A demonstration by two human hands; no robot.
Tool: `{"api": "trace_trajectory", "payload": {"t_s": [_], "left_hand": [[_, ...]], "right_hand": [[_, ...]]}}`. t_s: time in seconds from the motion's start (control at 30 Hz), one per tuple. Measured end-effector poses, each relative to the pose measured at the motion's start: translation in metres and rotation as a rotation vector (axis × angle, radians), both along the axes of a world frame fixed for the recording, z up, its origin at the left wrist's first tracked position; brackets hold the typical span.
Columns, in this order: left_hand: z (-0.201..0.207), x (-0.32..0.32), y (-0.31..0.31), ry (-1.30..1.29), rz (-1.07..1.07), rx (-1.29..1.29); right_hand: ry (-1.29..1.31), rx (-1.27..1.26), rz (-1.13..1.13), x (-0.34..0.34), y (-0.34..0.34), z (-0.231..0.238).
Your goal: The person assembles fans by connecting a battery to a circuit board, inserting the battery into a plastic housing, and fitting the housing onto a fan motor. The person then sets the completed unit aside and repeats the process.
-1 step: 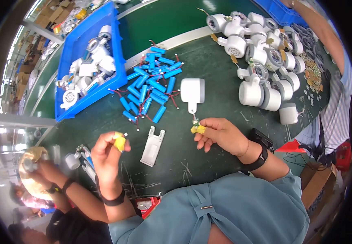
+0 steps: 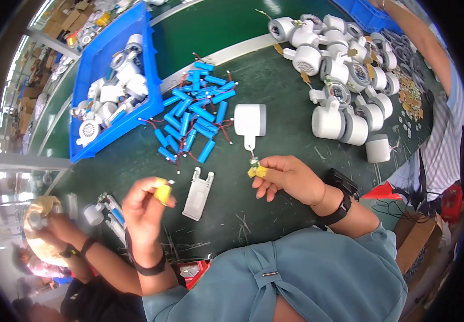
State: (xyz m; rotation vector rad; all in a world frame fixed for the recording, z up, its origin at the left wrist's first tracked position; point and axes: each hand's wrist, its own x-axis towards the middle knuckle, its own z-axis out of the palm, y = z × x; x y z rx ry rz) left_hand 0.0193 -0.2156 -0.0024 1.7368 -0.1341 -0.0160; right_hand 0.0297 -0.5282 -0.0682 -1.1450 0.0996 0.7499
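My right hand (image 2: 291, 180) pinches a small green circuit board (image 2: 254, 161) between thumb and finger, whose tips have yellow wraps. Thin wires join the board to the neck of a white round housing (image 2: 249, 119) with a grey rim, lying just beyond. My left hand (image 2: 145, 204) is raised off the table, its fingertips closed together with yellow (image 2: 162, 193) at the tips. A tiny pale bit shows there; what it is I cannot make out. Between my hands lies a white plastic handle shell (image 2: 197, 194), hollow side up.
Blue cylindrical batteries (image 2: 191, 115) with red leads lie heaped beyond the shell. A blue crate (image 2: 154, 70) of white parts stands left. Several white housings (image 2: 328, 121) cluster at right, near small boards (image 2: 411, 102). Co-workers' arms (image 2: 417, 40) reach in at far right and left.
My left hand has shifted slightly to the right, and its yellow-tipped fingers have turned a little. My right hand keeps hold of the circuit board. The whole view has drifted slightly.
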Motion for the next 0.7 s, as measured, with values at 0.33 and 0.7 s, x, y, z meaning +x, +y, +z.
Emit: {"api": "trace_trajectory", "payload": {"t_s": [0.33,0.7], "left_hand": [[-0.036,-0.003,-0.097,-0.161,-0.091,0.298],[-0.05,-0.002,-0.101,-0.19,-0.103,0.283]], "right_hand": [[0.075,0.156,0.118,-0.001,0.002,0.005],[0.058,0.143,0.143,-0.002,0.005,0.006]]}}
